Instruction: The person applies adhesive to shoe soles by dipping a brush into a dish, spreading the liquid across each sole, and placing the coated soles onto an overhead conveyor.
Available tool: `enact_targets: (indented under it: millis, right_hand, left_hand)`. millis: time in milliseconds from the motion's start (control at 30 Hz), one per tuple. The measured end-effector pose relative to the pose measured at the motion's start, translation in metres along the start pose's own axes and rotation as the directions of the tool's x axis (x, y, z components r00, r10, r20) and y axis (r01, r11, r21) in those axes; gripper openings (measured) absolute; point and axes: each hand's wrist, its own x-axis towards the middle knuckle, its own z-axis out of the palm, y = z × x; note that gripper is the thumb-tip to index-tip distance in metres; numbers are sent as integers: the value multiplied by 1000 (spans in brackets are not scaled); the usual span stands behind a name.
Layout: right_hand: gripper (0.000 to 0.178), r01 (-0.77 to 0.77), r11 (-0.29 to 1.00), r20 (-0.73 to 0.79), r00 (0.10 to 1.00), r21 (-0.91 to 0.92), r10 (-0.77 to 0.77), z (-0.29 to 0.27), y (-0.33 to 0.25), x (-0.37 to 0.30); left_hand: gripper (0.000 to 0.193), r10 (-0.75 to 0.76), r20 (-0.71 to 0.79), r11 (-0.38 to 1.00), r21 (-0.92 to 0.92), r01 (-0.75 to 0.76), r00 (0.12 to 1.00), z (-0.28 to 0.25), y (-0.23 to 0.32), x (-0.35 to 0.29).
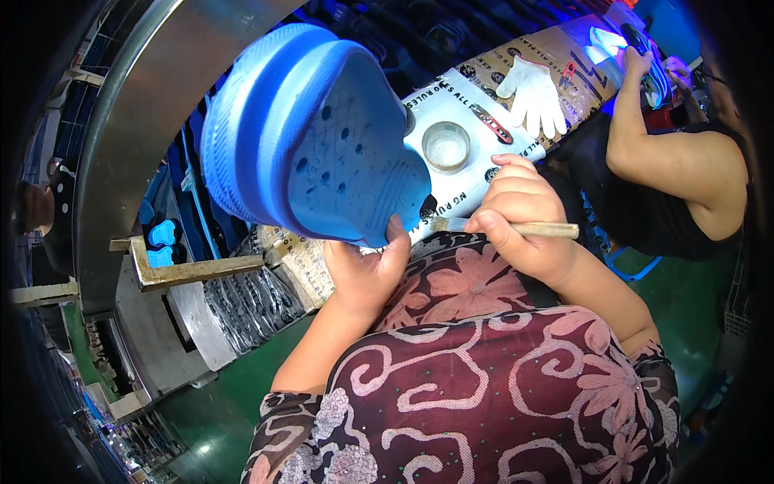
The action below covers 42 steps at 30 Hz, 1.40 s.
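Observation:
My left hand grips a blue foam clog by its lower edge, the thumb lying against it. The clog is tilted up, with its thick ribbed sole to the left and its holed upper toward the right. Fingers curled, my right hand is closed on a flat brush with a pale wooden handle. Its bristles point left, close to a small black part at the clog's lower right edge; whether they touch cannot be told. Beyond the brush, a round open tin rests on a white printed sheet.
A white glove and a red-and-black cutter-like tool lie past the tin. At the right, a person handles blue items under bright light. A metal frame and a wooden bracket stand at the left.

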Motion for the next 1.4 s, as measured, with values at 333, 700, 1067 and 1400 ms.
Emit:
enact_targets:
  millis: [333,700,1067,1400]
  right_hand:
    - [22,-27,999,-21,999,-28,26,6,2,0]
    - [20,-18,999,-72,997,-50,14,6,0,1]
    - [14,-34,998,-37,999,-51,32,7,5,1]
    - [19,-134,991,-283,950,4,129,-26,12,-14]
  left_hand:
    - [43,39,55,999,34,-41,998,-2,5,7]
    - [49,-148,78,986,-66,153,986,0,16,10]
    - [51,-187,81,977,-85,193,979,1,14,7]
    - [44,-357,73,915,-173,364,931,-14,33,35]
